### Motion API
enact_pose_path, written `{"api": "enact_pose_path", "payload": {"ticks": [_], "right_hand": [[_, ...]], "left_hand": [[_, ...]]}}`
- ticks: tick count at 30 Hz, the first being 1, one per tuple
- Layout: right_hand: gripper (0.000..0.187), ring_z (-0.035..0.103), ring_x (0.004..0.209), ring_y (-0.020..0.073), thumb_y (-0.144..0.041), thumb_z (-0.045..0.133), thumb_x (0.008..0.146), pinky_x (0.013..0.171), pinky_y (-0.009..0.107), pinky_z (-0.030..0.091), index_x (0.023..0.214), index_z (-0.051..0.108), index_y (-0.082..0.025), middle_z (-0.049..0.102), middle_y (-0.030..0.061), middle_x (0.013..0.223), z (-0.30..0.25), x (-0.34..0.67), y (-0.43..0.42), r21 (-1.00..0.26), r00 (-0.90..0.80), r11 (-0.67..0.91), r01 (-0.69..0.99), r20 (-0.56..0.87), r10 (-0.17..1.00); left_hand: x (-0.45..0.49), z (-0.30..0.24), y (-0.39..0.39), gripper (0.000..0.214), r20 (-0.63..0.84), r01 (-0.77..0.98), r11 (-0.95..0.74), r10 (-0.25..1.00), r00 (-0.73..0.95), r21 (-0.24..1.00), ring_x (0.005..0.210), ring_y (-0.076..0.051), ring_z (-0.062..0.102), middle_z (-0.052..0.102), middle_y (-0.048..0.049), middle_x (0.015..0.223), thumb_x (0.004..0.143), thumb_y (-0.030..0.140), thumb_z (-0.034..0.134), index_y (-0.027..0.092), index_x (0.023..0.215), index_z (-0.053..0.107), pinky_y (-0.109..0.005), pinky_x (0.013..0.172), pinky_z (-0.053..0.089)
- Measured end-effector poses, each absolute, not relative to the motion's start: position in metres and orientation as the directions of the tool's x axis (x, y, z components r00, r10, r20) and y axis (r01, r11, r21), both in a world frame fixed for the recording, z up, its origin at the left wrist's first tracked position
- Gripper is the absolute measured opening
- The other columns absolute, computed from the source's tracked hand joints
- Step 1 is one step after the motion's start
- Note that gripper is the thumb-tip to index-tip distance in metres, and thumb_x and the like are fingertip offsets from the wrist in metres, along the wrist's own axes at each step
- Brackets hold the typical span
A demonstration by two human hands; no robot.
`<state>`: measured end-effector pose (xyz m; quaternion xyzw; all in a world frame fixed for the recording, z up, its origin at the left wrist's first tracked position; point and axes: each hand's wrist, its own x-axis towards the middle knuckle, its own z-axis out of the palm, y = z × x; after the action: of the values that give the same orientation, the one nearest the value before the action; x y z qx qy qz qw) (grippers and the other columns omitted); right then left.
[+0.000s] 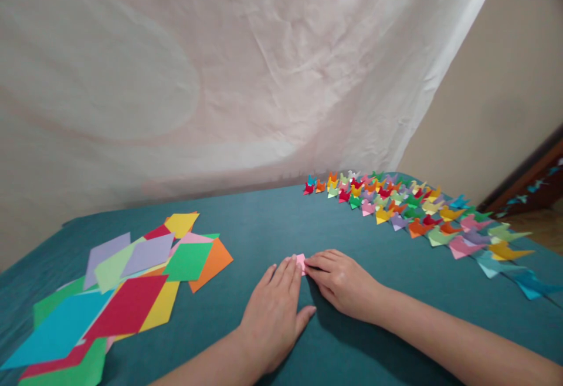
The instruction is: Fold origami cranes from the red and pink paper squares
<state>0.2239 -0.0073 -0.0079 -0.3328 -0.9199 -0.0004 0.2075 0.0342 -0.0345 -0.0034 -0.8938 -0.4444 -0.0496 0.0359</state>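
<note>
A small pink piece of paper (301,261) lies on the teal table cover (264,222), mostly hidden under my fingers. My left hand (275,312) lies flat on it, fingers together and stretched out, pressing the paper down. My right hand (341,280) comes in from the right with its fingers curled, fingertips pressing the paper's right edge. Only a corner of the pink paper shows between the two hands.
A loose pile of coloured paper squares (127,292) lies at the left. Several rows of small folded paper birds (409,207) run along the right side toward the table's edge. A pale cloth (220,81) hangs behind the table.
</note>
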Motion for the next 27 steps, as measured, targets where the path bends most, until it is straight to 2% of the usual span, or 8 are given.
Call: {"api": "enact_pose_path", "payload": {"ticks": [16,27], "right_hand": [[0.028,0.056,0.099,0.0219,-0.011,0.046,0.085,0.088,0.036,0.044,0.108,0.063,-0.012,0.065,0.0111,0.105,-0.0031,0.2226,-0.0085,-0.069,-0.731,0.771,0.633,0.277,0.624],[0.034,0.055,0.103,0.0216,-0.009,0.046,0.083,0.09,0.037,0.043,0.115,0.059,-0.012,0.064,0.0125,0.109,-0.0062,0.224,-0.006,-0.065,-0.744,0.788,0.613,0.287,0.603]], "left_hand": [[0.0359,-0.0038,-0.037,0.057,0.15,0.807,-0.587,0.793,0.59,-0.073,0.13,-0.029,0.036,0.044,-0.0131,0.137,0.089,0.05,0.039,0.012,0.13,0.047,-0.045,0.106,0.031],[0.0364,-0.0069,-0.0382,0.057,0.178,0.803,-0.584,0.783,0.596,-0.116,0.129,-0.029,0.037,0.045,-0.0151,0.136,0.09,0.05,0.038,0.009,0.129,0.048,-0.044,0.105,0.031]]}}
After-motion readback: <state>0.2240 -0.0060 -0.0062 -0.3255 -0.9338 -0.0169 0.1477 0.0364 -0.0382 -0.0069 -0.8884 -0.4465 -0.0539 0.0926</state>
